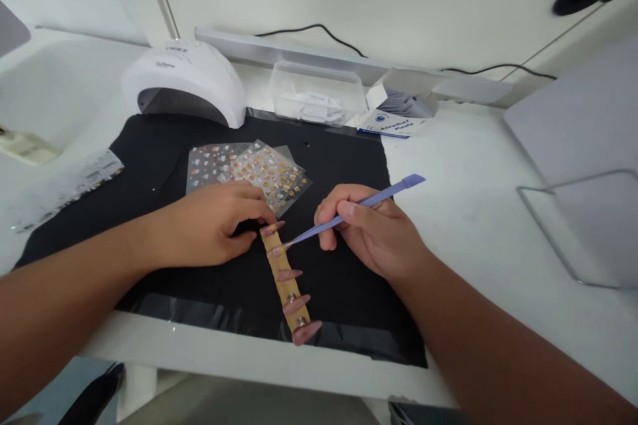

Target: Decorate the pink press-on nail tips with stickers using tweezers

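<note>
Mid-frame, L hand (222, 222) held yellow strip (281, 287) by its top end & R hand (371, 229) gripped purple tool (386, 194), prob. needing light pressure.

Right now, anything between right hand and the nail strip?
Nothing visible but the purple tool in the right hand, tip at the second nail from the far end of the nail strip. The left hand, at that end, is clear.

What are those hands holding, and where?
The right hand holds the purple tool around its middle. The left hand is at the nail-tip strip's far end; grip unclear.
</note>
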